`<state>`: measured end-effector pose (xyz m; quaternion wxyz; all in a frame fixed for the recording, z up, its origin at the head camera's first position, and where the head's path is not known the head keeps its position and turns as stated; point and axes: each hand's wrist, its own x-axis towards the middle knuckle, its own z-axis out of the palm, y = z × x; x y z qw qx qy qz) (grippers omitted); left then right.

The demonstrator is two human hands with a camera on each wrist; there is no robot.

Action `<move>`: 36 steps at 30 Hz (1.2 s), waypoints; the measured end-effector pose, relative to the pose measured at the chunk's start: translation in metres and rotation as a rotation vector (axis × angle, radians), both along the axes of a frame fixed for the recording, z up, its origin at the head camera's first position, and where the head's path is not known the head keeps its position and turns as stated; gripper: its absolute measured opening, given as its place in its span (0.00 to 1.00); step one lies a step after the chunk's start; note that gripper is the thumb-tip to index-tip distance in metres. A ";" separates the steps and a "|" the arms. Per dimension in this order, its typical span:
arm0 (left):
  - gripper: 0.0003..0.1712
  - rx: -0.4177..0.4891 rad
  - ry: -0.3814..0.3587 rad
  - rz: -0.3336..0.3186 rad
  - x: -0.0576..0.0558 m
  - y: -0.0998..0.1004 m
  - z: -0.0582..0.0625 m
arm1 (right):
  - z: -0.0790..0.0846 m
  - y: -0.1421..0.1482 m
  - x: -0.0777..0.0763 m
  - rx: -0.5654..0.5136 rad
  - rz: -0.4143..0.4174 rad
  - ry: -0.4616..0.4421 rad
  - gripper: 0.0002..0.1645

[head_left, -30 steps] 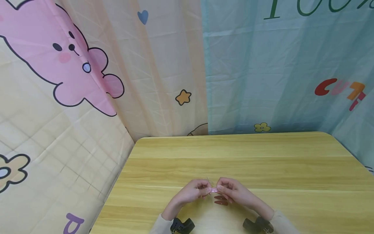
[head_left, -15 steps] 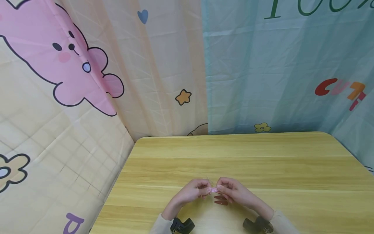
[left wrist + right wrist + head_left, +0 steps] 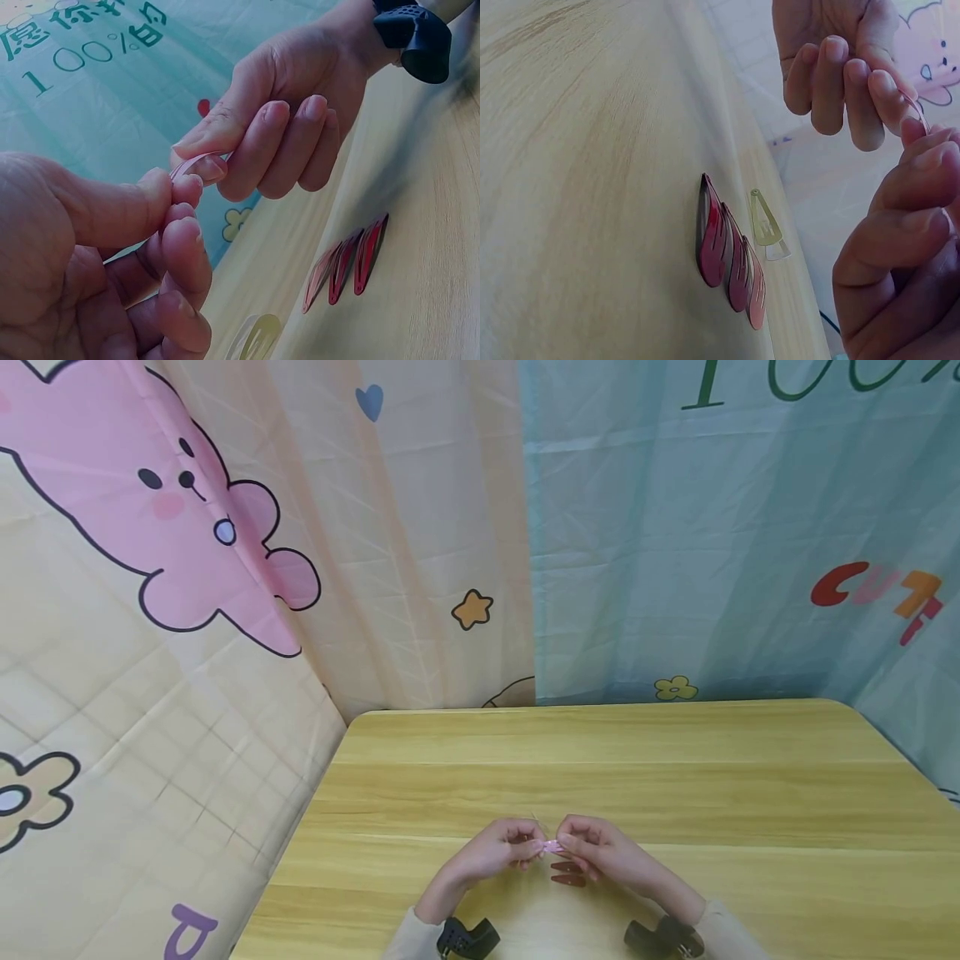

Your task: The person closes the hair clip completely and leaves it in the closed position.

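Observation:
A pink snap hair clip (image 3: 552, 846) is held between my two hands, above the table. My left hand (image 3: 495, 847) pinches one end of it between thumb and forefinger. At the other end, the thumb and forefinger of my right hand (image 3: 603, 853) pinch it too. The left wrist view shows the hair clip (image 3: 196, 160) as a thin curved strip, its ends hidden by fingertips. Below the hands lie a dark red hair clip (image 3: 714, 244), a second red one (image 3: 737, 270) and a pink one (image 3: 756, 292), side by side on the table.
A yellow-green hair clip (image 3: 764, 217) lies beside a pale, see-through-looking one (image 3: 778, 251), beyond the red row. The wood-patterned table (image 3: 637, 768) reaches back to printed curtains (image 3: 420, 527) at the rear and left. A black wrist camera (image 3: 468, 938) sits on my left wrist.
Both hands keep their grip on the pink hair clip in nearly the same place. The head view has shifted very slightly.

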<state>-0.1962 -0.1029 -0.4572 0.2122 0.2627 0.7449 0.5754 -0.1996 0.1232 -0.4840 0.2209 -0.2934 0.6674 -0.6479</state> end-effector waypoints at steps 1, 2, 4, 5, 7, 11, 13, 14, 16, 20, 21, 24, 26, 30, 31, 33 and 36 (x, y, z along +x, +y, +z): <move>0.12 0.000 -0.001 0.000 0.000 0.000 0.000 | 0.000 0.000 0.000 -0.006 0.002 -0.004 0.15; 0.12 -0.001 0.000 0.000 0.000 0.000 0.000 | 0.000 0.000 0.000 -0.008 0.003 -0.008 0.15; 0.12 0.001 0.001 0.000 0.000 0.000 0.000 | 0.000 0.000 0.000 -0.015 0.004 -0.016 0.15; 0.12 0.001 0.001 0.000 0.000 0.000 0.000 | 0.000 0.000 0.000 -0.019 0.004 -0.019 0.15; 0.12 0.000 0.002 -0.001 -0.001 0.000 0.000 | 0.000 0.000 0.000 -0.026 0.004 -0.027 0.15; 0.13 0.001 -0.001 0.002 0.000 0.000 0.000 | 0.000 0.000 -0.001 -0.032 -0.001 -0.040 0.16; 0.13 -0.003 -0.007 0.008 0.000 0.000 0.001 | 0.000 0.000 0.000 -0.038 -0.001 -0.054 0.17; 0.12 -0.004 -0.011 0.013 0.001 0.000 0.002 | 0.000 0.000 0.000 -0.040 0.000 -0.057 0.17; 0.12 -0.005 -0.019 0.028 0.002 0.001 0.003 | 0.000 -0.001 0.001 -0.048 0.003 -0.068 0.19; 0.11 -0.011 -0.022 0.063 0.003 0.001 0.002 | 0.001 -0.001 0.002 -0.043 -0.006 -0.065 0.22; 0.10 -0.016 -0.015 0.071 0.003 0.001 0.002 | 0.001 -0.002 0.002 -0.038 -0.013 -0.064 0.22; 0.10 -0.040 0.019 0.088 0.003 0.001 0.001 | 0.002 -0.002 0.002 -0.010 -0.042 -0.056 0.22; 0.09 -0.054 0.052 0.098 0.003 0.001 -0.001 | 0.002 -0.002 0.002 0.015 -0.060 -0.051 0.22; 0.09 -0.077 0.098 0.114 0.002 0.002 -0.004 | 0.001 -0.002 0.002 0.043 -0.082 -0.049 0.22; 0.09 -0.080 0.106 0.117 0.002 0.002 -0.004 | 0.001 -0.002 0.002 0.046 -0.083 -0.052 0.22; 0.09 -0.091 0.116 0.124 0.002 0.002 -0.004 | 0.001 -0.002 0.002 0.045 -0.083 -0.056 0.22; 0.10 -0.105 0.129 0.143 0.003 0.002 -0.004 | 0.002 -0.002 0.002 0.054 -0.080 -0.046 0.22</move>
